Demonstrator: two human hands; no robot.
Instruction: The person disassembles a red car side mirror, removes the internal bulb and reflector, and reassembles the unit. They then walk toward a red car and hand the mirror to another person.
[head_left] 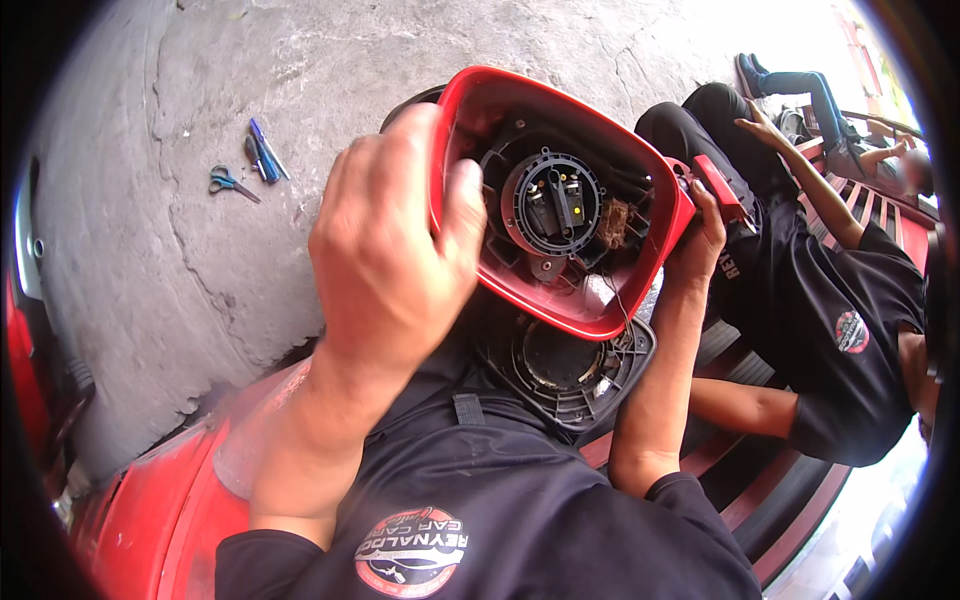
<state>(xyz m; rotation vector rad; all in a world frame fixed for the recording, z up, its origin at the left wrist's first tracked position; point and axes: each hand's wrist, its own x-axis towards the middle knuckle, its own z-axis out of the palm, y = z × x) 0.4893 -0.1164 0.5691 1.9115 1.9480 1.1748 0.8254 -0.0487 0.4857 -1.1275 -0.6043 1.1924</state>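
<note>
A red car side-mirror housing (560, 105) is held over my lap, its open side facing me. Inside sits a round black adjuster unit (556, 203), and a brown fibrous clump (614, 222) lies beside it. My left hand (390, 240), slightly blurred, closes over the housing's left wall, thumb inside the rim and fingers outside. At the right end, my right hand (700, 245) grips the red mounting arm (720, 185); part of its grip is hidden. Under the housing, a black plastic frame (570, 365) with a round centre rests on my lap, partly covered.
Blue-handled scissors (232, 184) and several pen-like blue tools (264, 155) lie on the concrete floor (330, 60). A co-worker (830, 320) sits close on my right on a slatted red bench (800, 520); another person (840, 130) sits beyond. Red bodywork (165, 500) stands at lower left.
</note>
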